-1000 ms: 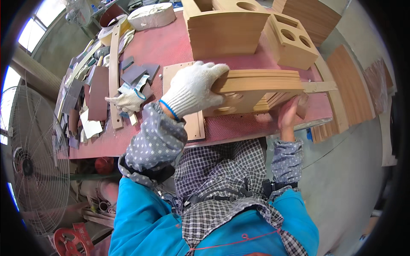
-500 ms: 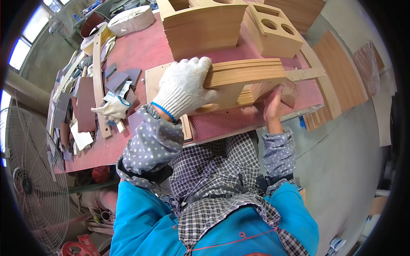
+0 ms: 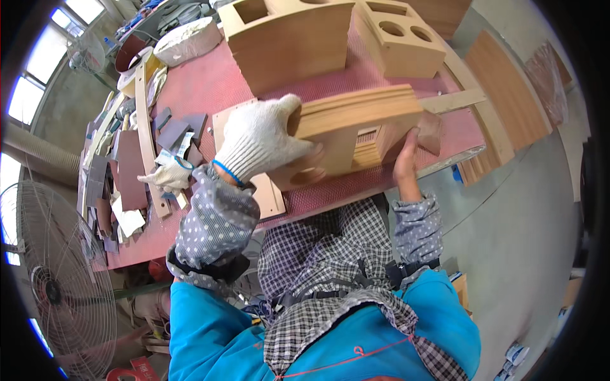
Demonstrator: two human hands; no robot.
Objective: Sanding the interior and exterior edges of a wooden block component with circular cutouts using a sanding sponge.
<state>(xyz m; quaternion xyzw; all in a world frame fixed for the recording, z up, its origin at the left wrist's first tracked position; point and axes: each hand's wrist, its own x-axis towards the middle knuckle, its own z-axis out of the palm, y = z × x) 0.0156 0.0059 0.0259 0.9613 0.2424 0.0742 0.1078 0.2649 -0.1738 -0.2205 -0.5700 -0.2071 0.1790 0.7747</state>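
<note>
Between my two hands is a wooden box (image 3: 335,145) with grooved edges, a round hole and a rectangular opening in the face toward me. My left hand (image 3: 259,136), in a white knit glove with a blue cuff edge, is closed round its left end. Bare, my right hand (image 3: 406,162) grips the right end, thumb on the front face and the other fingers mostly hidden behind. A brownish flat piece (image 3: 430,133) shows just beyond that thumb; I cannot tell whether my fingers touch it. Beneath the box's left part lies a pale wooden board (image 3: 269,198).
Two larger wooden boxes with cutouts, one tall (image 3: 289,47) and one smaller (image 3: 397,35), stand farther back on the red table (image 3: 197,82). Sandpaper sheets (image 3: 132,171) and a spare glove (image 3: 170,176) lie at left. A large fan (image 3: 54,286) stands beside the table; wooden panels (image 3: 505,95) are at right.
The wooden box has tipped so more of its front face shows, its left end lower and nearer me. My left hand has shifted slightly left and down with it; both hands keep their hold.
</note>
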